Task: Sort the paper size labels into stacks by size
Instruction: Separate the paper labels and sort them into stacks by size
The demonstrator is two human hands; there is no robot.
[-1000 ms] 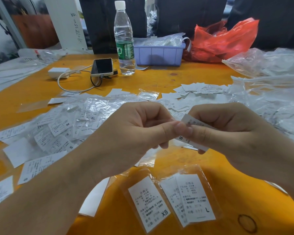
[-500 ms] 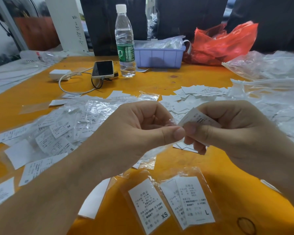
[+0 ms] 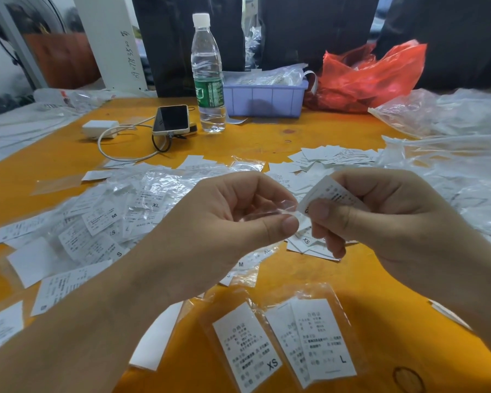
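Left hand (image 3: 224, 219) pinches clear sleeve (image 3: 267, 211). Right hand (image 3: 380, 217) pinches label (image 3: 328, 192) at centre, above table (image 3: 267, 143). XS stack (image 3: 247, 347), L stack (image 3: 321, 338) at 6 o'clock near edge. Loose pile (image 3: 97, 222) at 9. Bare tabletop at 12.

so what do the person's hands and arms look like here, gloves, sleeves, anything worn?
Both are bare. The left hand and right hand wear no gloves, and no rings show on the visible fingers. No watch or band shows at either wrist. The left forearm and right forearm are uncovered up to the frame edge, with no sleeve in view. Fingernails are short and unpainted.
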